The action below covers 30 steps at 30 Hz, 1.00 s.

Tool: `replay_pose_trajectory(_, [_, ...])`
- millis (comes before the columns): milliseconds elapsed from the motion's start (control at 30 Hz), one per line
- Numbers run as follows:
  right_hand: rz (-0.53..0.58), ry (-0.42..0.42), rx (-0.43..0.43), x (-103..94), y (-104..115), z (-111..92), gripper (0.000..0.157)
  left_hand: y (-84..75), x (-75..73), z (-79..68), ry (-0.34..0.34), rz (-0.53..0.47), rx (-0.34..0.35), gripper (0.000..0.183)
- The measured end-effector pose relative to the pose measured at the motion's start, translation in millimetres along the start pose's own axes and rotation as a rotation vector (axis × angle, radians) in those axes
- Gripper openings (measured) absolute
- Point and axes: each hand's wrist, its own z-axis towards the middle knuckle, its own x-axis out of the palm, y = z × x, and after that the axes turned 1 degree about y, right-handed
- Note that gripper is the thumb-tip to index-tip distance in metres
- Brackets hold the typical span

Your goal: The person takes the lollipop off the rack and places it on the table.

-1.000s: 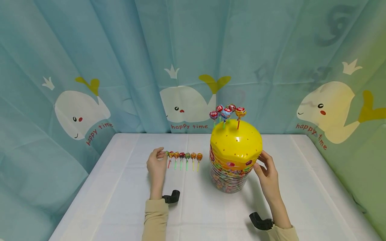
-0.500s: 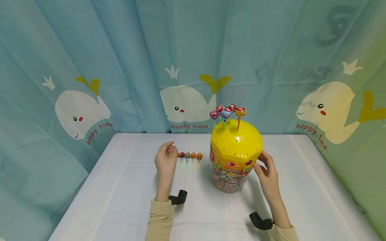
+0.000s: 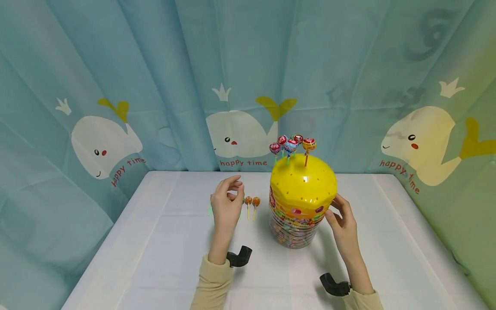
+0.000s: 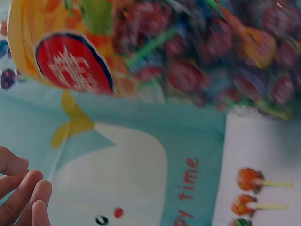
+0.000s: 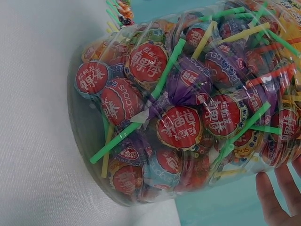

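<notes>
Lollipops (image 3: pixel 248 200) lie in a row on the white tabletop (image 3: pixel 166 241), at nine o'clock from a clear jar (image 3: pixel 296 221) as the head camera sees it. The left hand (image 3: pixel 226 204) is over the row and hides several; a green stick (image 3: pixel 210 211) shows at its nine o'clock, and two orange lollipops (image 4: pixel 249 179) lie at its three o'clock. Its fingers are bent, tips near one another; whether they pinch a lollipop cannot be told. The jar stands upright, packed with wrapped lollipops (image 5: pixel 179 127) and topped by a yellow lid (image 3: pixel 306 185) dotted with small holes. Five standing lollipops (image 3: pixel 291 146) rise from the lid between ten and twelve o'clock. The right hand (image 3: pixel 344 224) is at the jar's four o'clock, thumb and fingers apart, touching its side just beneath the lid. At twelve o'clock, beyond the tabletop, hangs a blue curtain (image 3: pixel 174 107) printed with white whales.
</notes>
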Motion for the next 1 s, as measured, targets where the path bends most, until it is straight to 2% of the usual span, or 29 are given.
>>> replay_pose_trajectory(200, [-0.009,-0.003,-0.010,-0.5,0,0,0.047,-19.9,7.2,6.1,0.024,-0.035,0.087,0.024])
replay_pose_trajectory(467, [-0.018,0.005,0.001,-1.2,-1,-1,0.048,-41.1,17.8,15.2,0.057,-0.074,0.163,0.023])
replay_pose_trajectory(1000, [-0.023,0.010,0.005,-0.6,0,0,0.048,-72.0,42.4,27.9,0.088,-0.119,0.291,0.022])
